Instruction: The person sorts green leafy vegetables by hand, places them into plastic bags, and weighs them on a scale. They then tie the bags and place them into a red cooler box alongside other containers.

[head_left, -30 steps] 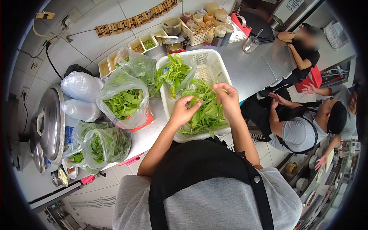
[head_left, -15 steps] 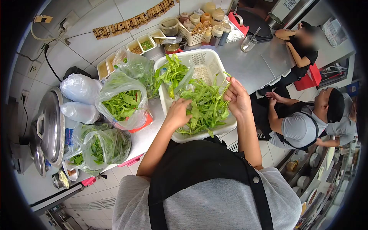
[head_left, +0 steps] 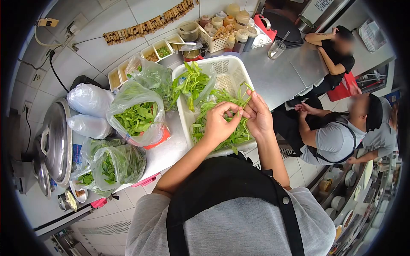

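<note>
A white perforated basket stands before me with loose leafy greens in it. My right hand is closed on a green stem above the basket's right side. Beside it, my left hand is pinched at the same stem, its fingertips touching those of my right hand. A bunch of greens in clear plastic lies at the basket's upper left. Left of the basket is an open plastic bag full of greens.
More bagged greens lie lower left, near a large metal lid. Small tubs and sauce bottles line the wall. A glass stands on the steel counter. Several people, one in a grey shirt, are at the right.
My left hand has risen from the greens in the basket and moved right to meet my right hand. My right hand has shifted slightly left and down.
</note>
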Motion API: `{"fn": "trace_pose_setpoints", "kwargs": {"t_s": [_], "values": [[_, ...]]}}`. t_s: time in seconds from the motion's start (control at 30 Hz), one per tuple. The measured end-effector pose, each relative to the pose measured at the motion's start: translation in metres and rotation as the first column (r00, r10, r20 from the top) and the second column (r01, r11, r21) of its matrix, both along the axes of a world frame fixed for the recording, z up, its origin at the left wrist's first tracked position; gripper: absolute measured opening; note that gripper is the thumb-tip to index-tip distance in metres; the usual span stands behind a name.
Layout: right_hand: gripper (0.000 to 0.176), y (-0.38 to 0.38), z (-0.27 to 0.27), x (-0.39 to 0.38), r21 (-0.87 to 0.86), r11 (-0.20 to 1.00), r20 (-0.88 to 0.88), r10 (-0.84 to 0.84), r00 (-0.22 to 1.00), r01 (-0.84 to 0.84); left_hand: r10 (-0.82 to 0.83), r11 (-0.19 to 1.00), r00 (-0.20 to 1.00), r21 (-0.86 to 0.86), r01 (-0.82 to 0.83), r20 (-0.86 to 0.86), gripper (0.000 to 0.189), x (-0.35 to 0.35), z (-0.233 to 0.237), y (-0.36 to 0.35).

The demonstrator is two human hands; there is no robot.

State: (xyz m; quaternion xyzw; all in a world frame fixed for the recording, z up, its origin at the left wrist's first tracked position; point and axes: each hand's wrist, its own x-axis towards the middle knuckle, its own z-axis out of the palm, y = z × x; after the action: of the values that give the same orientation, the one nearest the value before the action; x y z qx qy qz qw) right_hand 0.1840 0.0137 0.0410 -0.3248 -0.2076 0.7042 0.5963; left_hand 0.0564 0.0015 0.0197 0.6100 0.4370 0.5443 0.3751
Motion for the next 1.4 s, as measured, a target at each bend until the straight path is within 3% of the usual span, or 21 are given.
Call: {"fn": "trace_pose_setpoints", "kwargs": {"t_s": [0.1, 0.17, 0.27, 0.3, 0.33, 0.37, 0.4, 0.47, 0.53, 0.67, 0.73, 0.8, 0.87, 0.93, 0.97, 1.0, 1.03, 1.1, 1.2, 1.33, 1.4], "values": [[0.018, -0.002, -0.003, 0.004, 0.036, 0.999, 0.01, 0.01, 1.0, -0.011, 0.0, 1.0, 0.999, -0.021, 0.001, 0.049, 0.009, -0.001, -0.006, 0.001], [0.017, -0.004, 0.002, 0.007, 0.078, 0.984, 0.063, -0.168, 0.984, 0.162, -0.008, 0.999, 0.998, -0.043, 0.01, 0.065, 0.01, -0.006, -0.014, 0.002], [0.015, -0.003, 0.01, 0.034, 0.333, 0.915, 0.143, -0.288, 0.947, 0.228, -0.12, 0.953, 0.992, -0.284, 0.102, -0.045, 0.012, -0.032, -0.04, 0.007], [0.013, -0.002, 0.009, 0.047, 0.361, 0.915, 0.19, -0.264, 0.946, 0.183, -0.277, 0.911, 0.855, -0.402, 0.09, -0.439, 0.013, -0.046, -0.044, 0.01], [0.012, -0.003, 0.009, 0.057, 0.382, 0.913, 0.239, -0.243, 0.94, 0.139, -0.431, 0.865, 0.545, -0.5, 0.024, -0.719, 0.014, -0.055, -0.048, 0.011], [0.007, -0.008, 0.011, 0.063, 0.366, 0.924, 0.309, -0.235, 0.922, 0.113, -0.437, 0.864, 0.542, -0.503, 0.031, -0.718, 0.014, -0.059, -0.053, 0.009], [0.007, -0.012, 0.012, 0.065, 0.366, 0.923, 0.311, -0.24, 0.92, 0.117, -0.315, 0.913, 0.661, -0.408, 0.014, -0.682, 0.015, -0.062, -0.055, 0.007], [0.004, -0.02, 0.013, 0.067, 0.261, 0.941, 0.676, -0.019, 0.737, -0.214, -0.19, 0.949, 0.762, -0.313, -0.017, -0.618, 0.016, -0.06, -0.056, 0.006], [0.002, -0.026, -0.005, 0.06, 0.145, 0.905, 0.751, 0.162, 0.64, -0.399, -0.259, 0.812, 0.964, -0.526, 0.254, 0.067, 0.02, -0.052, -0.039, 0.004], [0.005, -0.043, -0.041, 0.038, -0.014, 0.864, 0.801, 0.311, 0.511, -0.504, -0.357, 0.636, 0.811, -0.515, 0.574, 0.464, 0.017, -0.035, -0.025, -0.008], [0.01, -0.047, -0.058, 0.039, -0.03, 0.839, 0.828, 0.326, 0.456, -0.543, -0.506, 0.675, 0.835, -0.503, 0.54, 0.216, 0.011, -0.027, -0.044, -0.011], [0.015, -0.052, -0.058, 0.038, -0.078, 0.835, 0.941, 0.242, 0.236, -0.544, -0.517, 0.677, 0.83, -0.492, 0.547, 0.212, 0.007, -0.015, -0.052, -0.011], [0.018, -0.055, -0.064, 0.041, -0.025, 0.856, 0.891, 0.253, 0.377, -0.516, -0.529, 0.686, 0.827, -0.477, 0.549, 0.191, 0.007, -0.004, -0.053, -0.005], [0.025, -0.051, -0.062, 0.05, -0.192, 0.852, 0.91, 0.341, 0.237, -0.487, -0.355, 0.876, 0.932, -0.322, 0.359, 0.071, 0.009, 0.009, -0.073, 0.013], [0.03, -0.05, -0.066, 0.054, -0.181, 0.868, 0.921, 0.315, 0.23, -0.462, -0.294, 0.928, 0.944, -0.281, 0.245, -0.147, 0.01, 0.01, -0.086, 0.025], [0.03, -0.048, -0.069, 0.055, -0.18, 0.869, 0.921, 0.314, 0.232, -0.461, -0.209, 0.967, 0.911, -0.213, 0.138, -0.356, 0.012, 0.011, -0.09, 0.034], [0.03, -0.045, -0.073, 0.057, -0.183, 0.908, 0.92, 0.294, 0.26, -0.377, -0.21, 0.967, 0.911, -0.212, 0.14, -0.356, 0.012, 0.011, -0.103, 0.04], [0.028, -0.038, -0.096, 0.064, -0.126, 0.951, 0.929, 0.212, 0.302, -0.282, 0.005, 0.998, 0.607, 0.046, 0.053, -0.795, 0.013, 0.017, -0.126, 0.049], [0.027, -0.026, -0.111, 0.053, -0.069, 0.989, 0.901, 0.118, 0.417, -0.13, -0.102, 0.995, 0.556, -0.092, 0.046, -0.825, 0.008, 0.02, -0.133, 0.052], [0.028, 0.0, -0.137, 0.049, -0.099, 0.994, 0.98, 0.107, 0.169, -0.056, -0.053, 0.997, 0.777, 0.008, 0.075, -0.628, 0.006, 0.018, -0.109, 0.027], [0.031, 0.008, -0.14, 0.044, -0.104, 0.994, 0.98, 0.105, 0.169, -0.019, -0.045, 0.997, 0.791, 0.019, 0.071, -0.61, 0.007, 0.018, -0.098, 0.013]]}}
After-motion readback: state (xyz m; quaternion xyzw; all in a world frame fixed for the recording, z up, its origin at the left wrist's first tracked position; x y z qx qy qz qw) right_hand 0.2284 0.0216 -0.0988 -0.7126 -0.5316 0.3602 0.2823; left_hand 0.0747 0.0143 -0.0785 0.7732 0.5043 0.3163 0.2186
